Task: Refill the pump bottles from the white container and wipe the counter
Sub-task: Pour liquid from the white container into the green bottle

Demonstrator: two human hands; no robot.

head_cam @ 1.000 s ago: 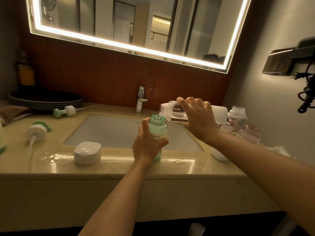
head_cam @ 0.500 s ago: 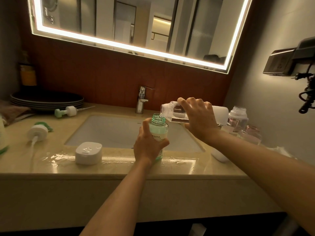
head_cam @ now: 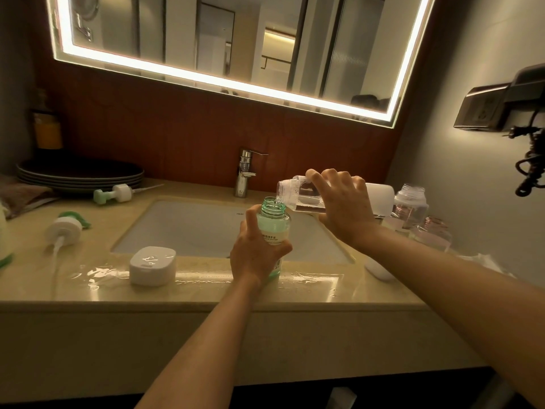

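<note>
In front of the sink (head_cam: 182,228), the left hand (head_cam: 256,255) curls its fingers round the upright green bottle (head_cam: 272,225). The right hand (head_cam: 345,205) grips the tipped white container (head_cam: 380,197), fingers over its top, mouth just above the bottle's neck.

A bathroom: sunken basin (head_cam: 191,228) and chrome tap (head_cam: 244,175) beyond the fingers (head_cam: 330,175), backlit mirror (head_cam: 236,39) above them.

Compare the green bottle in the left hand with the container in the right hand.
Pose: the green bottle stands upright; the container is tipped sideways, mouth over the bottle's opening. Colour: the green bottle is green-tinted with a white label; the container is clear near its mouth, white at its far end. Both are uncapped, each gripped by one hand: left hand on the green bottle, right hand on the container.
</note>
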